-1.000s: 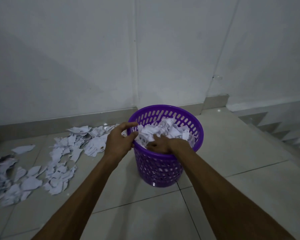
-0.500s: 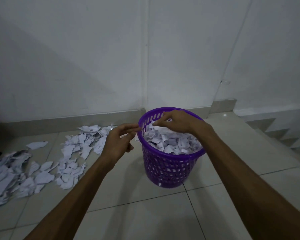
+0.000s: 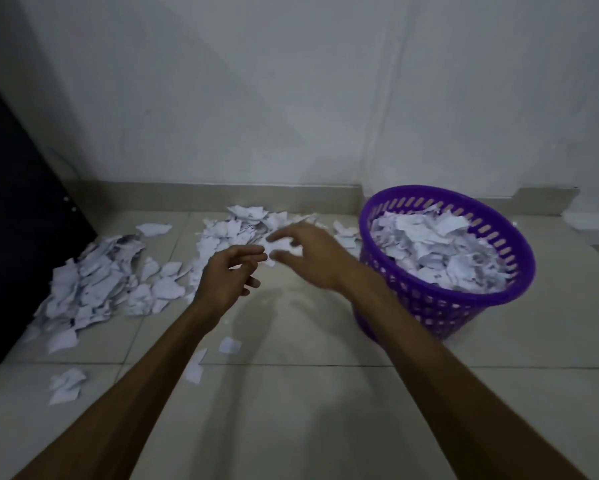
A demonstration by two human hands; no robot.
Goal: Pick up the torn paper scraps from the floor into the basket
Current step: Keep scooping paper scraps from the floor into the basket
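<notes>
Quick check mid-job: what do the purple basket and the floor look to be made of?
The round purple basket looks like moulded plastic with a slightly glossy finish: uniform colour, a smooth rolled rim and regular slots in its wall. The pale floor looks like glazed ceramic tile: straight grout lines and a soft sheen. Neither is certain from this dim view.

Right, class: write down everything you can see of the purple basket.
The round purple plastic basket stands upright on the pale tiled floor near the white wall, on the right. Its wall is a lattice of small holes, with slots under a thick rim. Torn white paper scraps fill it almost to the rim. Neither hand touches it.
</notes>
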